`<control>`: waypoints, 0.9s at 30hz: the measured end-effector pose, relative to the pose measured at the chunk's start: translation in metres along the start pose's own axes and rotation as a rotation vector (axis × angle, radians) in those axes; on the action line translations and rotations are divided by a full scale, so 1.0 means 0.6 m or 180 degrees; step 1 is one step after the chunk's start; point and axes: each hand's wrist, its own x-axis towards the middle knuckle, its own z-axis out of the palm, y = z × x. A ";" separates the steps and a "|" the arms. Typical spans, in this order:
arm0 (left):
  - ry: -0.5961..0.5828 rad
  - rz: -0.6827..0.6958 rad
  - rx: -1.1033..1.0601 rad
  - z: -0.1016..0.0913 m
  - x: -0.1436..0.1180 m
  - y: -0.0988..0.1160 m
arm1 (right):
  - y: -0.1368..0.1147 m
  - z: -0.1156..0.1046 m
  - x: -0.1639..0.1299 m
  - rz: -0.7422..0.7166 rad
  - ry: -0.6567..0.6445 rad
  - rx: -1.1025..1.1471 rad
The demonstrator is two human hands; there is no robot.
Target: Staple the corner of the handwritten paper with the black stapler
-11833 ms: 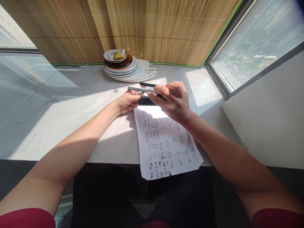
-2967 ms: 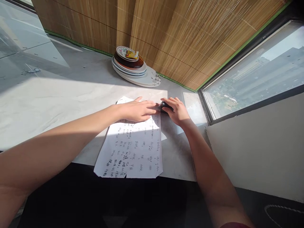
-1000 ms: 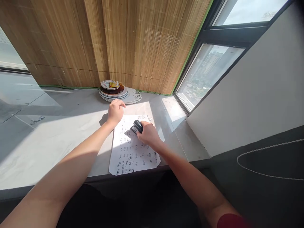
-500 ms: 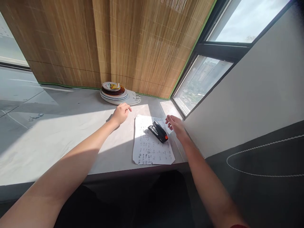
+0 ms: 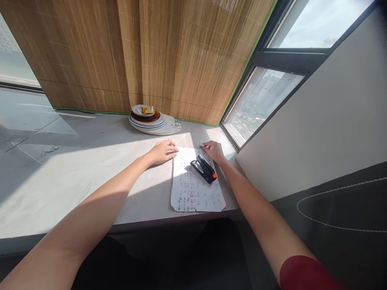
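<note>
A sheet of paper [image 5: 184, 183] covered in handwriting lies flat near the front edge of the ledge. On its upper right part rests a black stapler [image 5: 203, 168] with an orange tip at its near end. My left hand [image 5: 165, 152] is at the sheet's upper left corner, fingers stretched toward it and slightly apart. At the upper right corner is my right hand [image 5: 214, 151], just beyond the stapler, its fingers pointing left over the paper's top edge and holding nothing that I can see. Whether either hand presses on the paper is unclear.
Stacked plates [image 5: 157, 128] with a small yellow packet [image 5: 147, 110] on top stand at the back of the pale ledge [image 5: 99, 173]. Behind them hangs a bamboo blind [image 5: 169, 60]. A window [image 5: 263, 100] and a grey wall [image 5: 317, 121] bound the right side.
My left hand has moved right and nearer, to the paper's upper left corner. My right hand has moved left to its upper right corner. Paper and stapler lie as before.
</note>
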 end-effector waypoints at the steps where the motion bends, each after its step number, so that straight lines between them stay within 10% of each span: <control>1: 0.0033 0.0002 -0.0024 0.000 0.000 0.000 | 0.001 -0.002 -0.006 -0.0011 0.0061 0.0074; 5: 0.0208 -0.0058 -0.0136 0.001 0.003 0.009 | -0.001 -0.002 -0.039 -0.0106 0.0225 0.0145; 11: 0.1183 -0.0666 -0.1412 -0.029 0.018 0.032 | -0.047 0.067 -0.059 -0.0523 -0.0801 -0.0438; 14: 0.1764 -0.1026 -0.2866 -0.088 0.005 0.024 | -0.101 0.111 -0.050 -0.0586 -0.1148 -0.0834; 18: 0.2581 -0.0396 -0.3957 -0.205 -0.056 0.015 | -0.227 0.176 -0.034 -0.1183 -0.1235 -0.0824; 21: 0.3385 -0.0007 -0.3826 -0.277 -0.111 0.025 | -0.335 0.230 -0.023 -0.1364 -0.1290 -0.0781; 23: 0.3185 -0.0258 -0.3536 -0.298 -0.146 0.030 | -0.396 0.262 -0.016 -0.1388 -0.1280 -0.0750; 27: 0.3176 -0.1511 -0.2240 -0.259 -0.222 -0.004 | -0.464 0.302 -0.001 -0.1406 -0.1294 -0.0592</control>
